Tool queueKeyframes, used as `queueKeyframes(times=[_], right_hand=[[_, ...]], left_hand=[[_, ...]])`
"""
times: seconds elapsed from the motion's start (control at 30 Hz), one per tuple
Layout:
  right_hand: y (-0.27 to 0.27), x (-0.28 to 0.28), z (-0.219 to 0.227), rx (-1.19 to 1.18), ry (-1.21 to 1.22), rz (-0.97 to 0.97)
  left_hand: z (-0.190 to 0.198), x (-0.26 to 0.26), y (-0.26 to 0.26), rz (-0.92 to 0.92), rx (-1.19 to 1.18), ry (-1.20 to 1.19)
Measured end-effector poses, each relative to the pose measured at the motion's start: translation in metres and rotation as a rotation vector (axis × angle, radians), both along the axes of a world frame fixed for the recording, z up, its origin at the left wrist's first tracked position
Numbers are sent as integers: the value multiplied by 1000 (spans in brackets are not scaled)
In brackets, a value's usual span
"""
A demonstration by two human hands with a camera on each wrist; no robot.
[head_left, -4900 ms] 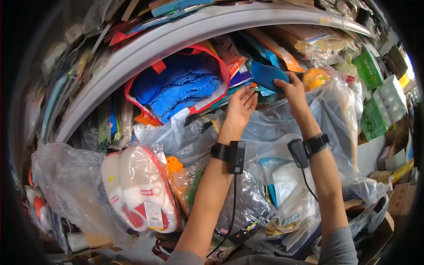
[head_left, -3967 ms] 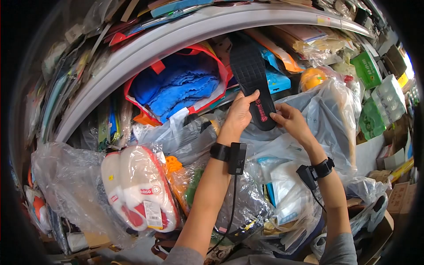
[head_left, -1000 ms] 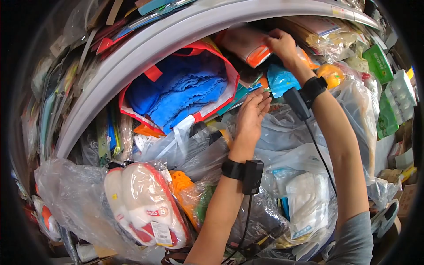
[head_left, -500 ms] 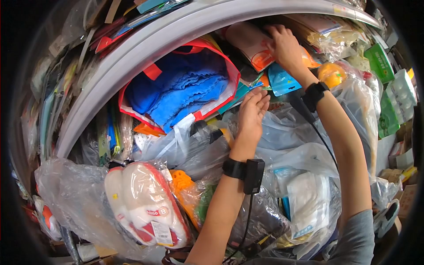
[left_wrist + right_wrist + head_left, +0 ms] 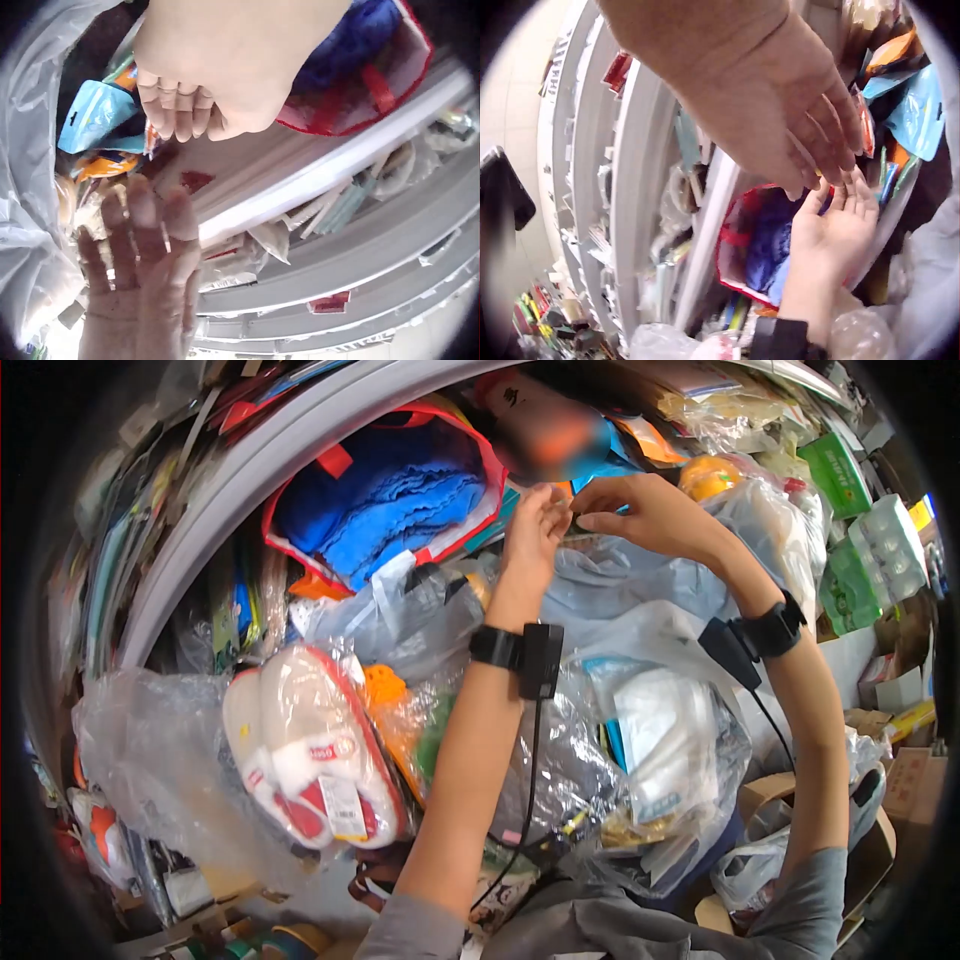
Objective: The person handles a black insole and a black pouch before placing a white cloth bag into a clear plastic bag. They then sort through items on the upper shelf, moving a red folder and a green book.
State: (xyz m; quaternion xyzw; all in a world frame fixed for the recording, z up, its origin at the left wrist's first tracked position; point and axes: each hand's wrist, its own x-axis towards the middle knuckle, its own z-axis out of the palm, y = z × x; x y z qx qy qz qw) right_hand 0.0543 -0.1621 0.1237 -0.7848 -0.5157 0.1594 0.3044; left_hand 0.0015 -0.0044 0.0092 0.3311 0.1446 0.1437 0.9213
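Note:
In the head view, the left hand (image 5: 533, 540) is palm up, fingers slightly bent, holding nothing visible. Its fingertips are close to the right hand (image 5: 650, 515), whose fingers are loosely bent with no object seen between them. Whether the fingertips touch is unclear. Beyond them lies a white package (image 5: 518, 402) with a blurred orange end, beside a red-rimmed bag (image 5: 497, 458) of blue cloth. The right wrist view shows the right hand (image 5: 772, 112) above the left palm (image 5: 832, 232). A light-blue packet (image 5: 96, 116) appears beside both hands in the left wrist view.
A grey curved rail (image 5: 215, 495) arcs behind the bag. Wrapped white-and-red slippers (image 5: 310, 745) lie at the left. Translucent plastic (image 5: 640, 585) spreads below the hands, an orange round item (image 5: 708, 477) sits right, and green packs (image 5: 835, 475) stand farther right.
The blue-and-black insole held earlier is out of the hands. The right hand has come away from the white package, down and left to the left fingertips. The head view has shifted.

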Motion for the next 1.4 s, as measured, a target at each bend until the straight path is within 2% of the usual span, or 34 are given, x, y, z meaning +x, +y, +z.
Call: queueKeyframes(times=[0.03,0.1,0.2,0.23,0.3,0.4,0.5,0.6,0.7,0.8,0.87,0.9,0.97,1.03,1.1,1.17,1.27,1.33,1.4], right_hand=[[-7,-10,4,0,2,6],[-22,-33,11,155,142,-37],[-41,-71,14,-3,309,1],[-49,-86,14,-77,283,42],[-62,-104,-22,-77,75,145],[-74,-144,-39,-215,173,161],[-78,-172,-54,-248,222,125],[-81,-192,-69,-216,258,78],[-84,-204,-76,-252,318,56],[-89,-208,-94,-65,316,48],[-92,-213,-100,164,340,-109],[-94,-217,-90,165,339,-225],[-91,-201,-119,278,504,-269],[-92,-206,-116,254,511,-326],[-94,-215,-109,165,727,-373],[-94,-214,-110,75,654,-347],[-90,-219,-117,177,597,-417],[-86,-227,-115,309,634,-587],[-85,-226,-115,315,684,-564]], left_hand=[[9,-2,0,4,-3,-31],[31,-10,2,43,-14,-89],[74,-30,7,60,9,-169],[88,-40,8,84,34,-169],[113,-64,12,103,81,-199],[143,-115,15,117,179,-240],[153,-176,10,167,260,-220],[143,-240,-5,238,314,-159],[112,-292,-21,309,419,28],[76,-331,-30,301,644,186],[62,-349,-41,356,701,258],[55,-357,-44,361,735,290],[45,-365,-55,433,757,270],[33,-372,-59,419,848,261],[25,-376,-73,397,871,271],[9,-377,-80,401,1009,301],[4,-378,-88,404,1128,342],[8,-380,-89,362,1169,375],[6,-380,-89,367,1175,372]])
